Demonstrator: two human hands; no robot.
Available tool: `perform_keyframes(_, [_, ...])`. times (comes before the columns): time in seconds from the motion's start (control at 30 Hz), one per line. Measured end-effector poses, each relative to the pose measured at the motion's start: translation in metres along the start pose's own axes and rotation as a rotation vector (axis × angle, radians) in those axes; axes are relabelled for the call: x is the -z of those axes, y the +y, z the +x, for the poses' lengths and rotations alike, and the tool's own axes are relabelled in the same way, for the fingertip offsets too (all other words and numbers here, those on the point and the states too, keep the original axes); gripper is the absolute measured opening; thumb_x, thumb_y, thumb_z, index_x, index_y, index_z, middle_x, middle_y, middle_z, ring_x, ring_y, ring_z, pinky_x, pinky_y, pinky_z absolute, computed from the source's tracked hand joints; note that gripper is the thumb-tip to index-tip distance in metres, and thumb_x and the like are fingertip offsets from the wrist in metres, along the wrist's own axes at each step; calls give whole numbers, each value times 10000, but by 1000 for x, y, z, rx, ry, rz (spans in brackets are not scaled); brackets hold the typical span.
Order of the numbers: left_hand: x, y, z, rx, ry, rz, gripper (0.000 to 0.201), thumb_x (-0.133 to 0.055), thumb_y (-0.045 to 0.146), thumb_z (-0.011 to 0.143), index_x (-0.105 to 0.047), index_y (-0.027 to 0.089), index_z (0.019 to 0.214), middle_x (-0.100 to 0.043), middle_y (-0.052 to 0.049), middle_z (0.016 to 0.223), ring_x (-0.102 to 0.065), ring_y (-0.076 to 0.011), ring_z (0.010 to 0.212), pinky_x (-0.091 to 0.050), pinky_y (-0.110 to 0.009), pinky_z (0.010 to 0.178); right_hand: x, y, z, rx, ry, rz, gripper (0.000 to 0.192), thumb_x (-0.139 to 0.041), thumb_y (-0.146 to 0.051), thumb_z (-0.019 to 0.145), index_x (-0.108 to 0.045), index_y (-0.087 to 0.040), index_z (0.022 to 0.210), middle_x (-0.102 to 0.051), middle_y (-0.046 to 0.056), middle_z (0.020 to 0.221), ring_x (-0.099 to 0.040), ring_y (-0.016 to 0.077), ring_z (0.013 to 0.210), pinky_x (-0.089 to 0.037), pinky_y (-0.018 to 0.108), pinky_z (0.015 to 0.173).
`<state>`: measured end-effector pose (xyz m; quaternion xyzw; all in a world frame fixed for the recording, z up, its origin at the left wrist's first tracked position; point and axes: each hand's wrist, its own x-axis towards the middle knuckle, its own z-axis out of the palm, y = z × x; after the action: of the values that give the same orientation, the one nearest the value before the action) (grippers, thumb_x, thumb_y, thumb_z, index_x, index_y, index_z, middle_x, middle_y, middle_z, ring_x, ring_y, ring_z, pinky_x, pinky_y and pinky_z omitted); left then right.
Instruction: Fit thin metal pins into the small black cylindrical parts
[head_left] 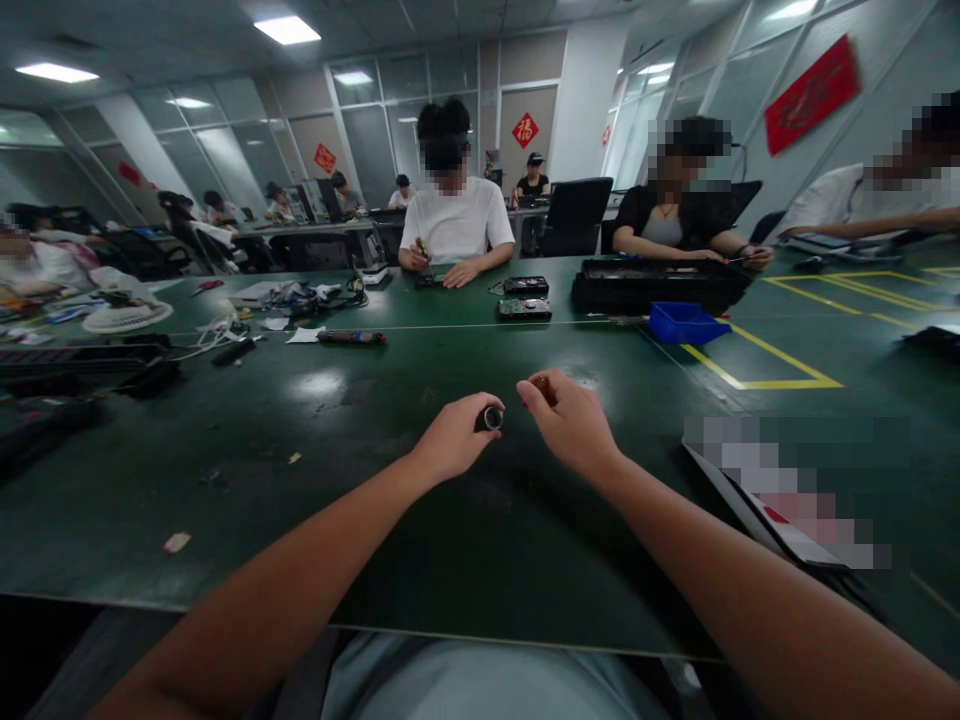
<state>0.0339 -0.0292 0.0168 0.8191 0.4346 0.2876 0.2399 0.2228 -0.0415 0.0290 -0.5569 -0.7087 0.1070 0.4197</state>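
My left hand (456,437) is wrapped round a short black cylinder (492,419), whose round, light-rimmed end faces me. Its exact kind does not show. To the right, a small gap away, my right hand (574,420) has its thumb and fingers curled together. Something small and reddish-brown seems to be between those fingers, too small and shaded to name. Both hands are above the green tabletop (480,540), with my forearms reaching in from the near edge.
Across the table a person in a white shirt (457,220) works beside two hard drives (525,308). A blue tray (686,322) and a long black housing (660,288) lie far right. A dark tube-shaped tool (352,338) and cables are left; a pixelated sheet (780,500) lies right.
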Motion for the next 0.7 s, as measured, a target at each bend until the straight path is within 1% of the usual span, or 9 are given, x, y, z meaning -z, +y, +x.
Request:
perform_keyframes(0.07, [-2, -14, 0, -72, -53, 36, 312, -679, 85, 807, -666, 187, 1102, -681, -63, 1146, -627, -224, 1065, -475, -368, 970, 1, -3, -1, 2, -10, -3, 343, -521, -485, 931, -602, -212, 740, -593, 6, 610, -543, 162, 564, -355, 304, 567])
perform_keyframes(0.13, [-2, -25, 0, -125, -107, 46, 341, -667, 61, 806, -674, 184, 1124, -668, -71, 1196, -619, -221, 1100, -462, -366, 1004, 2, -5, -1, 3, -9, 11, 366, -547, -504, 914, -592, -213, 698, -572, -3, 578, -516, 150, 536, -342, 300, 549])
perform_keyframes(0.2, [-2, -29, 0, -122, -117, 38, 369, -669, 74, 814, -667, 189, 1165, -664, -73, 1217, -614, -223, 1117, -457, -375, 1018, 2, -6, -2, 2, -3, 35, 368, -558, -511, 907, -597, -213, 695, -562, -10, 567, -502, 143, 524, -337, 296, 540])
perform_keyframes(0.3, [-1, -28, -1, -51, -48, 10, 430, -694, 141, 826, -626, 201, 1246, -663, -74, 1232, -607, -239, 1135, -450, -409, 1028, 4, -6, -4, -8, 18, 87, 366, -540, -501, 922, -604, -211, 707, -555, -16, 568, -499, 137, 527, -343, 294, 545])
perform_keyframes(0.37, [-1, -26, -1, -31, -7, -4, 410, -708, 167, 822, -635, 202, 1224, -671, -69, 1208, -612, -243, 1121, -451, -417, 1023, 4, -7, -5, -17, 46, 151, 349, -524, -482, 936, -609, -209, 736, -574, -13, 594, -514, 138, 545, -358, 293, 554])
perform_keyframes(0.47, [1, -26, 0, -64, 34, -24, 330, -714, 189, 825, -668, 197, 1152, -676, -60, 1182, -613, -232, 1111, -448, -404, 1025, 4, -8, -6, -16, 100, 296, 289, -507, -450, 953, -615, -207, 839, -632, 3, 685, -566, 146, 610, -404, 290, 584])
perform_keyframes(0.53, [1, -28, 0, -83, 66, -38, 336, -716, 210, 831, -666, 200, 1163, -671, -57, 1197, -608, -224, 1122, -446, -395, 1029, 3, -8, -6, -19, 126, 382, 255, -498, -431, 962, -610, -209, 908, -644, 8, 725, -588, 148, 643, -431, 289, 604])
perform_keyframes(0.6, [1, -30, 1, -83, 89, -44, 353, -717, 224, 834, -659, 204, 1182, -669, -58, 1202, -608, -221, 1122, -447, -392, 1027, 0, -6, -6, -29, 125, 430, 234, -492, -416, 967, -604, -212, 951, -638, 7, 732, -594, 147, 646, -444, 289, 603])
perform_keyframes(0.7, [0, -33, 1, -74, 99, -45, 369, -719, 233, 835, -654, 209, 1198, -667, -61, 1212, -605, -225, 1133, -446, -395, 1028, -3, -3, -7, -28, 102, 437, 221, -496, -406, 966, -601, -213, 969, -638, 9, 742, -602, 148, 650, -460, 292, 603])
